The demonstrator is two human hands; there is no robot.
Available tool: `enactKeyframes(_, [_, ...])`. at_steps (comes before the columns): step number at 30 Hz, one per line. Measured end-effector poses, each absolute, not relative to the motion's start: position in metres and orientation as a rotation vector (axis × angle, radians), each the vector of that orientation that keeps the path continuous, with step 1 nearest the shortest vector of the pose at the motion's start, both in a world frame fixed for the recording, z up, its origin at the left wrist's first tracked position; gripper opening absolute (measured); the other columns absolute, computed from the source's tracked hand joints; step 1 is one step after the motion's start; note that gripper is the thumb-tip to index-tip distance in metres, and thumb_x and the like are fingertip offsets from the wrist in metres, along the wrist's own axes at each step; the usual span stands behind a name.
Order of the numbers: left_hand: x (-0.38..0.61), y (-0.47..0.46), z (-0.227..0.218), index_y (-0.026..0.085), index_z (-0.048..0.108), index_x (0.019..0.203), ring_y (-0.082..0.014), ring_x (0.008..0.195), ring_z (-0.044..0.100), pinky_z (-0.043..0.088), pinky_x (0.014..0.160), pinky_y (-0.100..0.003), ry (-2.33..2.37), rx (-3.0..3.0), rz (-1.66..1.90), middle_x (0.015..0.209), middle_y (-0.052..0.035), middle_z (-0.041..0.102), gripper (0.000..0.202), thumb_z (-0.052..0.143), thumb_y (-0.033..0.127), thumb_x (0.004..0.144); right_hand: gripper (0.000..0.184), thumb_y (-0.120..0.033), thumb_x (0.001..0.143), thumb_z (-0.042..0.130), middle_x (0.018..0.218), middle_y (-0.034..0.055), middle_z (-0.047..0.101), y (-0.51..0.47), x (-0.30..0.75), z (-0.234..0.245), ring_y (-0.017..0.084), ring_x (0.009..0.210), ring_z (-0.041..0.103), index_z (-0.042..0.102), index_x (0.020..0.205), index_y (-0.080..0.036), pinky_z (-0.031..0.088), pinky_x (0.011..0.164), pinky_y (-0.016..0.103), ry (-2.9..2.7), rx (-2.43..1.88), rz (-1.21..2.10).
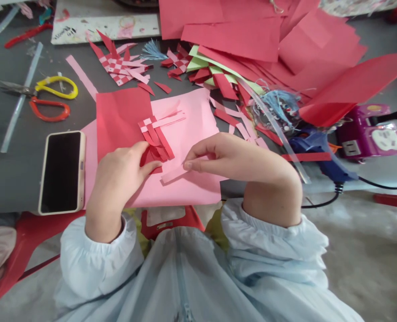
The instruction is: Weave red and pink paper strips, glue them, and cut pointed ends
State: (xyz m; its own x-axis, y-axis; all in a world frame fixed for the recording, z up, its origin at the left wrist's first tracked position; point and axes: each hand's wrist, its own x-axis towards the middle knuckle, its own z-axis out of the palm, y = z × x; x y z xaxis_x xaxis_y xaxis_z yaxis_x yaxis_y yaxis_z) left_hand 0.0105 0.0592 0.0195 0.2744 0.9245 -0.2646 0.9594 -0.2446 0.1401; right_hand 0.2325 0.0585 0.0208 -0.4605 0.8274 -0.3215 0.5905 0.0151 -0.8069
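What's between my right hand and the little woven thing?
In the head view, just pink paper shows between your right hand and the woven thing. The pinched strip slants nearer you.

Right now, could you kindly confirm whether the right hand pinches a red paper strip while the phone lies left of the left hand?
Not quite: the head view shows the right hand pinching a pink paper strip, not red; the phone does lie left of the left hand.

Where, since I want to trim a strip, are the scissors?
Head view, left side: the scissors lie above the phone, crossing a translucent stick.
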Motion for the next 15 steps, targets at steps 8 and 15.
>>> enactKeyframes(8, [0.007,0.062,0.008,0.025,0.070,0.100,-0.0250,0.071,0.065,0.030,0.058,-0.033,1.786,2.308,0.003,0.079,-0.0046,0.072,0.029,0.055,0.049,0.095,0.021,-0.029,0.085,0.062,0.064,0.0000,0.068,0.056,0.234,0.019,0.010,0.057,0.049,0.075,0.074,-0.017,0.038,0.058,0.029,-2.014,-1.476,1.401])
enactKeyframes(15, [0.001,0.067,0.008,0.025,0.075,0.104,-0.0254,0.078,0.069,0.033,0.061,-0.034,1.761,2.275,0.031,0.085,-0.0052,0.077,0.028,0.049,0.031,0.094,0.024,-0.033,0.086,0.061,0.064,0.0014,0.063,0.057,0.229,0.018,0.012,0.062,0.049,0.074,0.075,-0.016,0.038,0.060,0.030,-1.963,-1.518,1.372])
